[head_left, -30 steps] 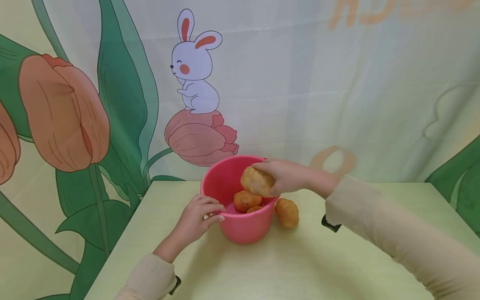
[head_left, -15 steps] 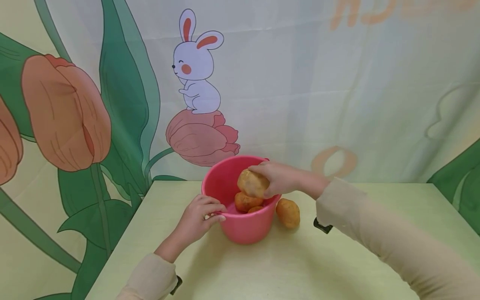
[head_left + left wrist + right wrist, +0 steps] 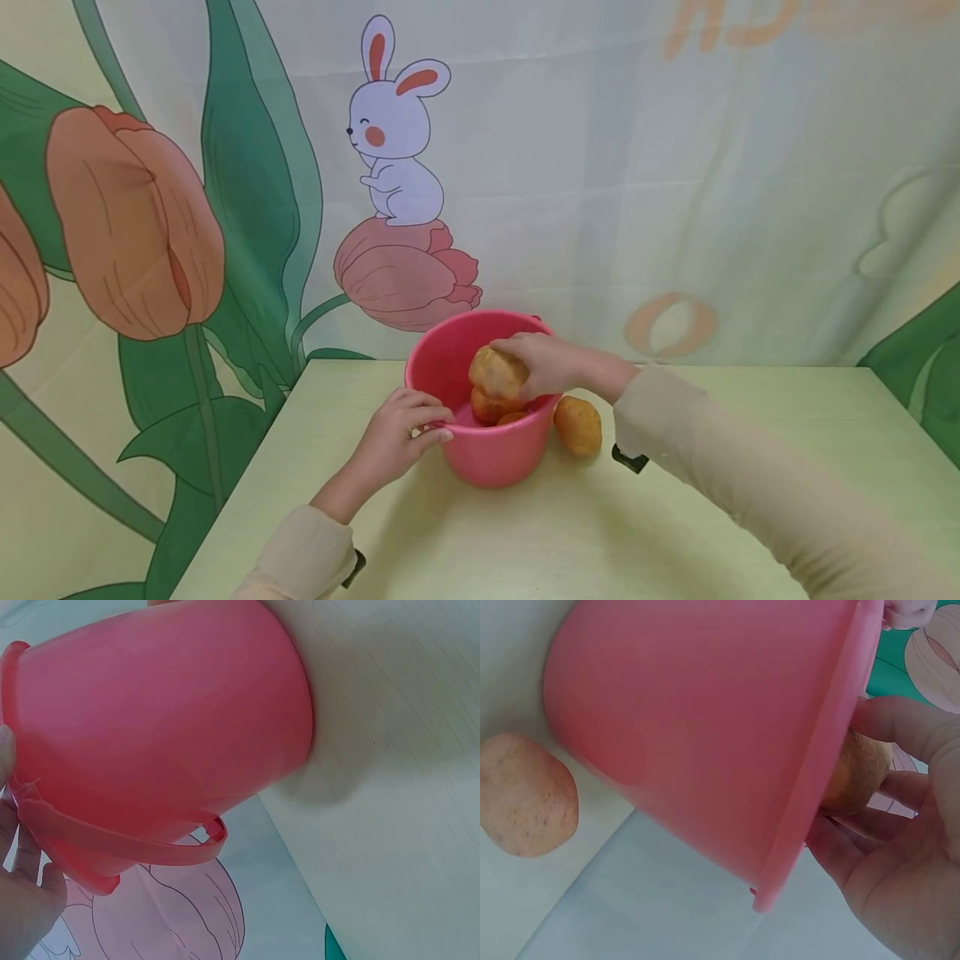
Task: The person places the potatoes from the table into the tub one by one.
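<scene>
A pink bucket (image 3: 495, 457) stands on the table. My left hand (image 3: 397, 429) grips its near-left rim, thumb outside; in the left wrist view the bucket's handle (image 3: 120, 841) hangs along its side close to the fingers. My right hand (image 3: 551, 364) reaches over the right rim and holds a large potato (image 3: 497, 372) inside the bucket's mouth. Beneath it, another potato (image 3: 491, 407) and part of a third potato (image 3: 512, 417) show in the bucket. The right wrist view has the held potato (image 3: 859, 772) between thumb and fingers, partly hidden by the rim.
One more potato (image 3: 578, 427) lies on the table just right of the bucket. The pale table (image 3: 555, 542) ends at the back against a hanging cloth (image 3: 570, 208) printed with a rabbit and tulips.
My right hand has moved left and slightly down with its potato, deeper over the bucket's middle. The left hand keeps its grip on the rim.
</scene>
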Available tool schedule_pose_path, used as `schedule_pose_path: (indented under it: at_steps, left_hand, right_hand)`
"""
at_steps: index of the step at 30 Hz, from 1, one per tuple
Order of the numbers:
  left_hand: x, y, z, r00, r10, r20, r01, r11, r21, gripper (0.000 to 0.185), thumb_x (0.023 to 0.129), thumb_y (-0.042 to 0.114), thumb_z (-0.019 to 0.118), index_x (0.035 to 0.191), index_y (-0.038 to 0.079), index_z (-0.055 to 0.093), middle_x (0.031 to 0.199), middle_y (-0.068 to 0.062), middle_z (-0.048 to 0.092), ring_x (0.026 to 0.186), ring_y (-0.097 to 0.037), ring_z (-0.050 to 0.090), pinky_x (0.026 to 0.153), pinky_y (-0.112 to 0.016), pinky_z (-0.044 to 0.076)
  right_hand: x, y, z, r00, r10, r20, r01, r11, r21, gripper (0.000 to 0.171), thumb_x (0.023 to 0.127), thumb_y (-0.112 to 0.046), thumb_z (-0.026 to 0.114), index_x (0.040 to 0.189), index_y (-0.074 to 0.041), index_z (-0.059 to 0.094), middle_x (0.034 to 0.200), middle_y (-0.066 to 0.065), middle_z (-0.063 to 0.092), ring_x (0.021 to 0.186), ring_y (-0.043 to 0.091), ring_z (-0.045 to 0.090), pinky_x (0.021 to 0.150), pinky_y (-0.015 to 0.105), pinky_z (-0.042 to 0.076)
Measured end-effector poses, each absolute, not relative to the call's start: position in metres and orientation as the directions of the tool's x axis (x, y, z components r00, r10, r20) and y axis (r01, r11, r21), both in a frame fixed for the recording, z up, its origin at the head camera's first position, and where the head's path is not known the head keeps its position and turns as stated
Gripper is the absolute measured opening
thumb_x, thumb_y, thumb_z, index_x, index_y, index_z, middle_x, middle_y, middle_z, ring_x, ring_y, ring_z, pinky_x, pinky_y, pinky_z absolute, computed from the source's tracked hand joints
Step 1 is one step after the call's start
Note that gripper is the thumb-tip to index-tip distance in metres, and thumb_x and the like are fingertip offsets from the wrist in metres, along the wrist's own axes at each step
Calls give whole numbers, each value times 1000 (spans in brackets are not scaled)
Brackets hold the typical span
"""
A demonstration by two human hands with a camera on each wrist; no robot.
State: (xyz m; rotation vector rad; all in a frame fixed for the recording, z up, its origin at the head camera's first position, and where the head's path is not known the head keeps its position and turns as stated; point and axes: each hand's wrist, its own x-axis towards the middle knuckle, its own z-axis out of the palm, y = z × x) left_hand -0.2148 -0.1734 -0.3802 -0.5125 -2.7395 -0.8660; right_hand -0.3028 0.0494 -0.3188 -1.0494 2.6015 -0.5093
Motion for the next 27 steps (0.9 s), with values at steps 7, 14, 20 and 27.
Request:
schedule_pose_path:
  at_steps: [7,14,20,27]
  left_hand:
    - [-215,-173,-380,-914,260,312,392,766,510,25,69,20,73,94,19,69,97,3,61,98,-13,48,69,-25,52]
    - [-215,-174,-380,-907,269,324,406,764,501,25,69,20,73,94,18,69,97,3,62,98,-13,49,70,-25,52]
    - [-215,-174,-380,-916,258,308,388,763,516,26,69,20,73,95,19,69,97,3,61,98,-13,48,70,-25,52]
    - [-215,-174,-380,-924,247,292,371,762,530,25,69,20,73,94,20,69,97,4,61,99,-13,48,70,-26,53]
  right_hand:
    - [-306,43,-328,-692,-711,-127,-619,674,-404,73,70,-17,73,134,-12,37,127,6,46,115,23,41,84,36,48]
    - [-308,36,-332,-699,-700,-146,-595,683,-425,75,68,-15,75,134,-14,38,127,4,46,114,21,42,79,33,51]
    - [-310,32,-336,-697,-700,-153,-592,683,-426,75,69,-14,74,134,-16,37,127,3,46,114,20,42,80,32,50]
    - [-312,28,-338,-690,-710,-142,-602,672,-432,74,68,-13,73,133,-14,38,125,3,48,112,19,43,82,33,49]
